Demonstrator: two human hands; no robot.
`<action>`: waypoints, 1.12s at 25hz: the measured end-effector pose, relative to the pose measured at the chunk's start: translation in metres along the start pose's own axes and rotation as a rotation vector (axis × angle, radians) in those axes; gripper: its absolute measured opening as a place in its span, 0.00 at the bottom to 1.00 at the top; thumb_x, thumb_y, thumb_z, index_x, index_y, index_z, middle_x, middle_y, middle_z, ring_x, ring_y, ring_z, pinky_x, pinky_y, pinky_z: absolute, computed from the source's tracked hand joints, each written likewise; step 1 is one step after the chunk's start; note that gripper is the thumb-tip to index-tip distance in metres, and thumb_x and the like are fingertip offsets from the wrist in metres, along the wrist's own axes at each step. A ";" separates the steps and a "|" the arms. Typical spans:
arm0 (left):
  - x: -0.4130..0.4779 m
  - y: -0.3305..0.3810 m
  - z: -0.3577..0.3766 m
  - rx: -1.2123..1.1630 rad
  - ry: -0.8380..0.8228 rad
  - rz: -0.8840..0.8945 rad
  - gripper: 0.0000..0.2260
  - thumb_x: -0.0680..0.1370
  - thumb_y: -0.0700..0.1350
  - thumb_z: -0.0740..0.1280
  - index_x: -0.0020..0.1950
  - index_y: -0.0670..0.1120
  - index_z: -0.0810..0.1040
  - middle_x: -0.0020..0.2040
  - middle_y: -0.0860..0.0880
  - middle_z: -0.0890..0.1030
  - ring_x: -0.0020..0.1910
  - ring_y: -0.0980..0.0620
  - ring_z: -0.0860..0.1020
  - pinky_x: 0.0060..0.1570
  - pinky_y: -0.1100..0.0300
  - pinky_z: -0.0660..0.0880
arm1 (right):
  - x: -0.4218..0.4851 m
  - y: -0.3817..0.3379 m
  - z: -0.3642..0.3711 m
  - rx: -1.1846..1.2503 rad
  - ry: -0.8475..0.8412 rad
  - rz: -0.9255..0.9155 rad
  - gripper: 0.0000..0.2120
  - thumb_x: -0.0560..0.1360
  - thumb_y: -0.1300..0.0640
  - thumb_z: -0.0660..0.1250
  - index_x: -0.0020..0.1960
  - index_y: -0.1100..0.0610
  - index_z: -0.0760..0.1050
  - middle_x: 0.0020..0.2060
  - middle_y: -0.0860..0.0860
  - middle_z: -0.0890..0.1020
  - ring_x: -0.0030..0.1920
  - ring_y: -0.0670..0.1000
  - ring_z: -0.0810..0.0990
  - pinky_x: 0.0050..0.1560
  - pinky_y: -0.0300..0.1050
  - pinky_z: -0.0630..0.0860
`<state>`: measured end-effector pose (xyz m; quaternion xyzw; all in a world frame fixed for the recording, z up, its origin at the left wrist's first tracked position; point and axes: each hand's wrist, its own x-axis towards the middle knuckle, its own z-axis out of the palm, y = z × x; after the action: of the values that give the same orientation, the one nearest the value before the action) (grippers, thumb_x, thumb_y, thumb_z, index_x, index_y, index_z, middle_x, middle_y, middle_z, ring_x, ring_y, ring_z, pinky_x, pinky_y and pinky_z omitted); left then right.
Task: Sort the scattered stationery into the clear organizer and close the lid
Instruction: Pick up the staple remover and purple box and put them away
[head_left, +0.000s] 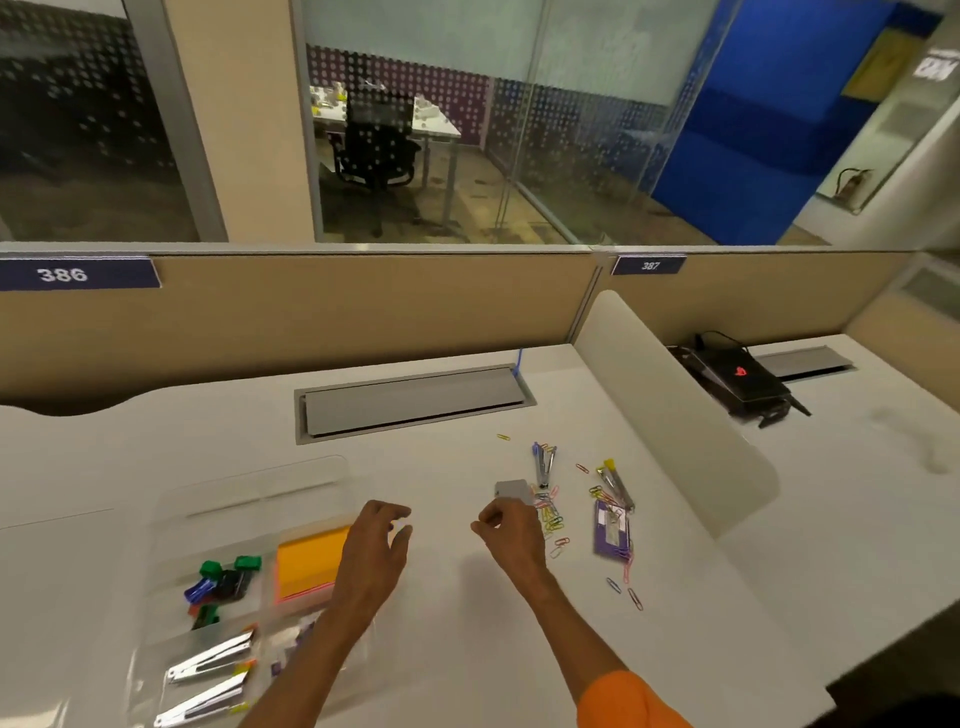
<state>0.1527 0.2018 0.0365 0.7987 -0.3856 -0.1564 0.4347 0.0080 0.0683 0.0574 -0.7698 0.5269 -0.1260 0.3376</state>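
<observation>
organizer lies open on the near left of the table, its lid folded back flat toward the partition; its cells hold binder clips, an orange pad and silver tools; left grip hovers at the organizer's right edge beside the pad, fingers loosely spread, holding nothing; right grip hangs over bare table further right, fingers curled, thumb and forefinger drawn close; whether they pinch something small i cannot tell; a grey box sits just beyond its knuckles, touching or nearly so; loose paper clips begin just to its right and trail toward the near edge; beyond them a purple card lies with its long axis running away from the person; everything unsorted lies right of the right grip and the organizer lies left of both, so i judge each piece must travel leftward; the right grip is nearer for picking, the left for receiving; the lid is not yet closed.
</observation>
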 end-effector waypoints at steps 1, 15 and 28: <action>0.003 0.006 0.010 0.002 -0.033 0.013 0.09 0.76 0.39 0.71 0.55 0.45 0.81 0.54 0.49 0.79 0.47 0.52 0.79 0.45 0.61 0.75 | 0.002 0.012 -0.008 0.000 0.013 0.025 0.06 0.71 0.56 0.74 0.45 0.59 0.82 0.43 0.52 0.85 0.43 0.48 0.82 0.43 0.40 0.78; 0.071 0.049 0.143 0.270 -0.541 -0.002 0.32 0.71 0.53 0.75 0.72 0.48 0.66 0.72 0.48 0.70 0.68 0.49 0.71 0.64 0.54 0.72 | 0.039 0.158 -0.096 0.004 0.219 0.382 0.16 0.71 0.51 0.75 0.54 0.58 0.78 0.52 0.54 0.83 0.48 0.51 0.82 0.33 0.34 0.72; 0.132 0.050 0.188 0.701 -0.628 -0.035 0.39 0.58 0.65 0.78 0.61 0.52 0.67 0.59 0.50 0.71 0.58 0.50 0.69 0.57 0.53 0.69 | 0.070 0.185 -0.096 -0.238 0.117 0.531 0.39 0.67 0.32 0.70 0.66 0.57 0.65 0.62 0.55 0.74 0.62 0.52 0.74 0.60 0.45 0.73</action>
<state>0.1053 -0.0219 -0.0188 0.8176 -0.5146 -0.2582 -0.0019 -0.1502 -0.0719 -0.0040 -0.6305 0.7396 -0.0145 0.2352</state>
